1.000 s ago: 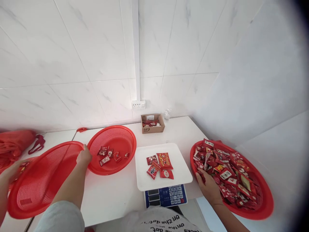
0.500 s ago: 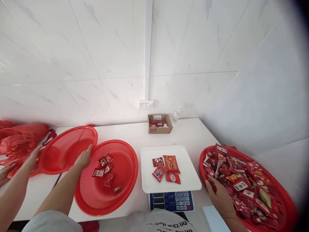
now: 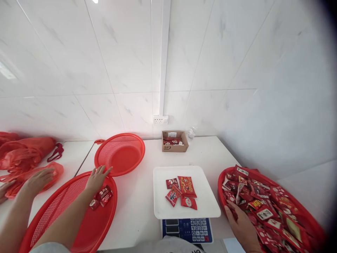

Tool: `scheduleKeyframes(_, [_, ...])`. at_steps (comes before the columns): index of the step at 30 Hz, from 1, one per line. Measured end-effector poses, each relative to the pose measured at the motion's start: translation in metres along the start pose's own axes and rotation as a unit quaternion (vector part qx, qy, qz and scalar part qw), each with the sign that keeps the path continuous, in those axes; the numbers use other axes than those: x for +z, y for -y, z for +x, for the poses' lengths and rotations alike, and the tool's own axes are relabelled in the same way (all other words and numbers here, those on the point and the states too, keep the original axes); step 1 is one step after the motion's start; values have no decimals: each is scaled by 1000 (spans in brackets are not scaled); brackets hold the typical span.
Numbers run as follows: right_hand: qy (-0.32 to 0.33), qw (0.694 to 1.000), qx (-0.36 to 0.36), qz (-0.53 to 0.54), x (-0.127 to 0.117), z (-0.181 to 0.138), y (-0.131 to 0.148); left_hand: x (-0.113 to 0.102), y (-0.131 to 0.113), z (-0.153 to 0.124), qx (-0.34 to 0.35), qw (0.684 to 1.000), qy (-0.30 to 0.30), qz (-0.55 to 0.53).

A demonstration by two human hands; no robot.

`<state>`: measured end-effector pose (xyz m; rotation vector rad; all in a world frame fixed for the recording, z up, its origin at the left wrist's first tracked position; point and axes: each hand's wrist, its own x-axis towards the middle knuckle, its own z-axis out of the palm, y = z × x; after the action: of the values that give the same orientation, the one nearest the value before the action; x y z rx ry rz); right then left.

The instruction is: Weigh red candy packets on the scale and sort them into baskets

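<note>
My left hand (image 3: 98, 176) lies open with fingers spread on the far rim of a near red mesh basket (image 3: 52, 218), just touching the rim of a second, empty red basket (image 3: 119, 153) behind it. A few red candy packets (image 3: 101, 196) lie in the near basket right under my wrist. My right hand (image 3: 240, 225) rests palm down, fingers stretched, on the heap of red candy packets (image 3: 263, 207) in a large red basket (image 3: 220, 186) at the right. Between them a scale's white tray (image 3: 207, 203) carries several red packets (image 3: 181, 191).
The scale's blue keypad (image 3: 188, 230) faces me. A small cardboard box (image 3: 173, 140) and a clear bottle (image 3: 191, 133) stand by the tiled wall under a socket (image 3: 160, 119). Red bags (image 3: 23, 154) are piled far left, where another person's hand (image 3: 38, 179) presses one.
The basket with the few packets has come toward me and to the left. The empty basket now sits behind it. My left hand moved onto the near rim; my right hand barely shifted.
</note>
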<state>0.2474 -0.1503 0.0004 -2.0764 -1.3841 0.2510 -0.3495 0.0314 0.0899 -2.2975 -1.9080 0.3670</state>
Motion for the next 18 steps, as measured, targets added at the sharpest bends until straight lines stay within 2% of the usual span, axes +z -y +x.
scheduleKeyframes(3, [-1, 1000, 3, 3, 0, 0, 0, -7, -25, 9, -20, 996, 41, -70])
scheduleKeyframes(8, [3, 1000, 7, 1, 1, 0, 0, -18, -72, 20, 44, 971, 107, -209])
scheduleKeyframes(18, [-18, 1000, -20, -14, 1, -2, 1, -30, -137, 37, 62, 956, 87, -272])
